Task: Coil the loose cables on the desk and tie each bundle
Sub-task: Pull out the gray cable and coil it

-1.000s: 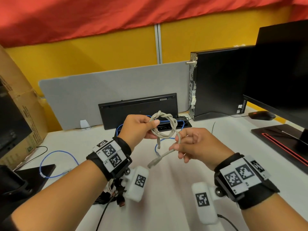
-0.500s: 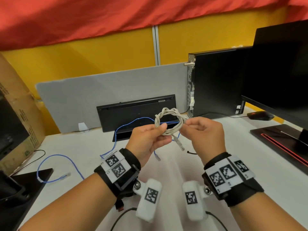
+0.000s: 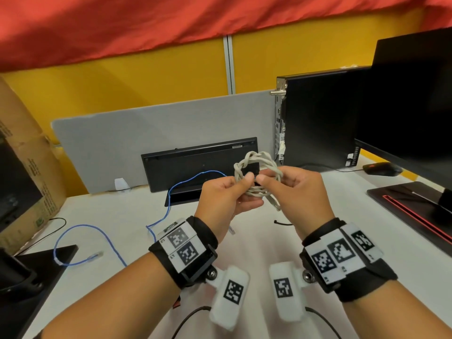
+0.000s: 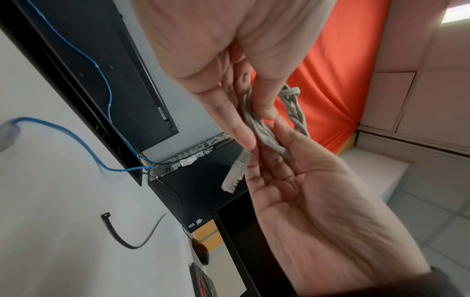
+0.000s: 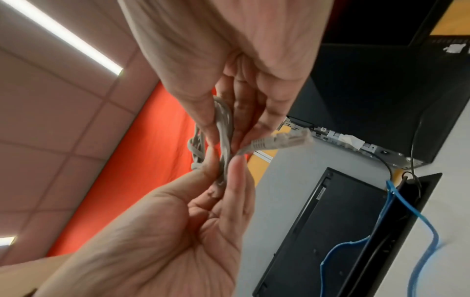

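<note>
A grey network cable (image 3: 256,165), twisted into a small coil, is held up above the desk in front of the keyboard. My left hand (image 3: 244,189) pinches the coil's left side between thumb and fingers. My right hand (image 3: 271,184) pinches its right side, the two thumbs nearly touching. The grey connector (image 4: 236,170) hangs loose just below the coil (image 4: 264,132), also plain in the right wrist view as the grey plug (image 5: 277,140). A blue cable (image 3: 80,241) lies uncoiled on the white desk at the left. A black zip tie (image 3: 281,222) lies on the desk under my right hand.
A black keyboard (image 3: 200,162) leans against a grey panel (image 3: 146,138) behind a cable slot. A black PC tower (image 3: 318,118), a monitor (image 3: 415,106) and a mouse (image 3: 381,168) stand at the right. A cardboard box (image 3: 24,167) stands at the left.
My right hand has wound the loose grey end into the coil and come in beside the left hand. Only a short tail with the connector hangs free now.
</note>
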